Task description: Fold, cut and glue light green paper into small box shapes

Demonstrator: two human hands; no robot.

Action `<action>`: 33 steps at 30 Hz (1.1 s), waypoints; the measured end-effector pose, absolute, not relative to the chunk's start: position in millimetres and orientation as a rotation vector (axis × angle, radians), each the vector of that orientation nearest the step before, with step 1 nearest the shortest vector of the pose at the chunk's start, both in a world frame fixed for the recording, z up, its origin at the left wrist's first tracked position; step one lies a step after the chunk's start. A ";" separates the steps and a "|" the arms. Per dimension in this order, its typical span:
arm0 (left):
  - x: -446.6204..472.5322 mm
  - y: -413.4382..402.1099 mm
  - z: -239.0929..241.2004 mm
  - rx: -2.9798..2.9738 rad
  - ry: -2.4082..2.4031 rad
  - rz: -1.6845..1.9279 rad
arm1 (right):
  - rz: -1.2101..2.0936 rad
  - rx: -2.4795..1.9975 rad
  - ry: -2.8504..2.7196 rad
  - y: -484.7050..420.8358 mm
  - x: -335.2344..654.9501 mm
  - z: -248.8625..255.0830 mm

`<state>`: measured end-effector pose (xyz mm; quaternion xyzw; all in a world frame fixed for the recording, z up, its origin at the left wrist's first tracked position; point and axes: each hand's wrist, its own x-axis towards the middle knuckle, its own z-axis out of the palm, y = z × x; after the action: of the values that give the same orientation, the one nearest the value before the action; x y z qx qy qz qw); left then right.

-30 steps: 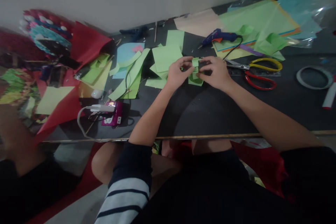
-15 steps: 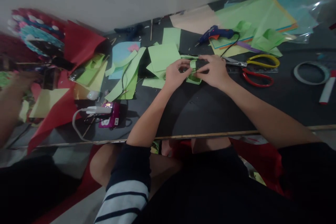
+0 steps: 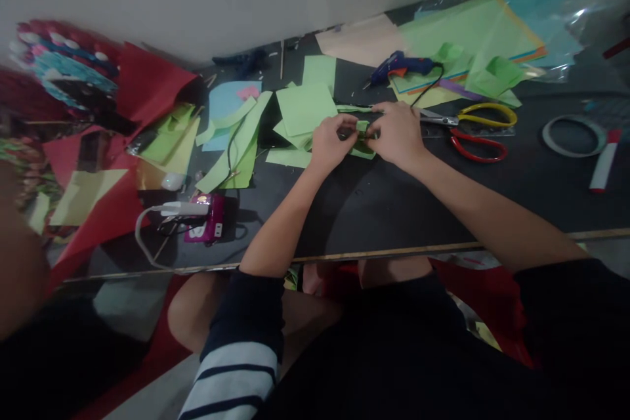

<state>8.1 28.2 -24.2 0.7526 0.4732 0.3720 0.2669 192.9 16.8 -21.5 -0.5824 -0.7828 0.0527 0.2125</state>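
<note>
Fingers (image 3: 346,119) of left hand (image 3: 329,142) and right hand (image 3: 401,131), nearly closed, pinch a green paper strip (image 3: 362,125), forearms (image 3: 289,215) converging.

We see a dimly lit worktop (image 3: 374,210) with soft shadows. Glare flecks the plastic (image 3: 579,17) at two o'clock; a co-worker's arm (image 3: 17,256) blurs at nine.

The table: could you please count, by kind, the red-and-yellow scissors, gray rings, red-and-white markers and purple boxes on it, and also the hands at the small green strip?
Scissors: 1
Gray ring: 1
Marker: 1
Purple box: 1
Hands at the green strip: 2, the left hand and right hand
Total: 6, hands included
</note>
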 end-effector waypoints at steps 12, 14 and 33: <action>7.8 25.1 -25.1 2.076 1.291 1.053 | 0.193 -1.518 -2.066 24.3 207.1 -5.6; 7.5 25.0 -25.5 2.070 1.295 1.055 | 0.204 -1.463 -2.093 19.4 213.8 3.2; 2.9 17.9 -29.2 2.097 1.244 1.019 | 0.020 -1.384 -2.242 -9.2 219.1 2.3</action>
<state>2.9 17.9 -29.2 0.7690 0.4562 0.3736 0.2469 219.1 -9.2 2.3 -0.5084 -0.8238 0.0072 0.2508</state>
